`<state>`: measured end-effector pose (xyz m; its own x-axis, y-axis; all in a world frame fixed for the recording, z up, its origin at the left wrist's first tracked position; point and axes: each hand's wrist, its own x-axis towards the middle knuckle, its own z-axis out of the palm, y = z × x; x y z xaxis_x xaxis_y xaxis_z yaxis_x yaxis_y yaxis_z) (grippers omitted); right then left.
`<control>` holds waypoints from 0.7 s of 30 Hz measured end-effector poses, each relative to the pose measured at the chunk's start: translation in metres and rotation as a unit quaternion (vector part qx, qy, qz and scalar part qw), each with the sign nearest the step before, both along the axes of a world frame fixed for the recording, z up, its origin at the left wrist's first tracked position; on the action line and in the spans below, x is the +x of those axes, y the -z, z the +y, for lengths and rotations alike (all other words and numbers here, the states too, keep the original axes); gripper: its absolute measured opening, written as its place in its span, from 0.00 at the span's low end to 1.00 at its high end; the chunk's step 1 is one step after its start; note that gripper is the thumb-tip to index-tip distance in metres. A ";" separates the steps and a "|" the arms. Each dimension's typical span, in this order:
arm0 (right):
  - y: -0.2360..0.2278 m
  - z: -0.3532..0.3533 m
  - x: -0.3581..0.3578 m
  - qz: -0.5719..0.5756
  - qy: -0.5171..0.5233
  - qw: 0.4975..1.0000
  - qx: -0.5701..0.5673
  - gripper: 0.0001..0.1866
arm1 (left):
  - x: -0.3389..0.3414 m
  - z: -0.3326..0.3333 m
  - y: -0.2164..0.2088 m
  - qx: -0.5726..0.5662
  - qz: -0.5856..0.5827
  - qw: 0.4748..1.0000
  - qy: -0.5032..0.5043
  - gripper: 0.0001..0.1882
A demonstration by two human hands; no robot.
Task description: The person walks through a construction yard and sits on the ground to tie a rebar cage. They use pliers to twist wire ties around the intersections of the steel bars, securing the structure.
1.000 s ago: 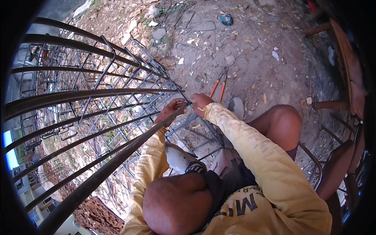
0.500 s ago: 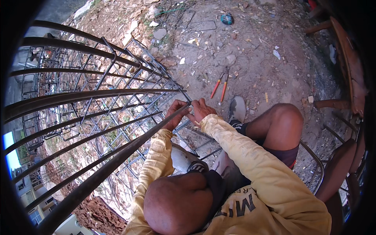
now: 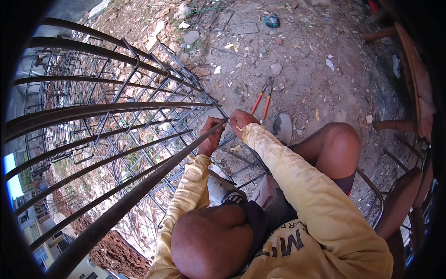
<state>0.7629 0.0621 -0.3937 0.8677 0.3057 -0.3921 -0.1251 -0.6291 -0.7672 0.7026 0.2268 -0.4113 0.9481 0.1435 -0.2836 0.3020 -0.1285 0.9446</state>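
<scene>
My left hand (image 3: 212,136) is closed around the far end of the nearest dark steel bar (image 3: 139,195), its fingers curled up at the tip. Just right of it, my right hand (image 3: 242,121) has its fingers bent and pinched together where the bar meets a thin steel stirrup (image 3: 214,101). Whatever lies between those fingertips is too small to make out. Both hands work at one corner of a reinforcing cage, whose long bars fan toward the lower left. Beyond my right hand, nippers (image 3: 266,107) with red-orange handles lie on the dirt.
A teal and black tape measure (image 3: 271,21) lies farther off on the ground. Brown wooden boards (image 3: 411,79) and a chair-like frame (image 3: 399,200) stand at the right. More bent stirrups (image 3: 46,111) hang at the left. My shoe (image 3: 282,126) rests beside the nippers.
My right hand has shifted slightly up and right, opening a small gap from the left hand. The left hand stays at the bar's end, turned a little.
</scene>
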 end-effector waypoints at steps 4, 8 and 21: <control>0.007 -0.008 -0.018 0.024 0.037 0.999 0.013 0.13 | 0.002 -0.013 -0.011 0.101 0.004 0.995 0.005 0.08; -0.001 -0.009 -0.034 -0.080 -0.054 0.995 0.014 0.11 | 0.000 -0.009 -0.001 0.153 -0.018 0.988 0.004 0.08; -0.008 0.005 0.046 -0.240 -0.273 0.930 -0.063 0.08 | -0.006 0.004 0.031 0.141 -0.012 0.990 -0.013 0.08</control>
<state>0.8092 0.0670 -0.3859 0.6809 0.7296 -0.0630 0.5766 -0.5872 -0.5682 0.6965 0.2312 -0.4419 0.9488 0.2382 -0.2073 0.2875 -0.3801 0.8791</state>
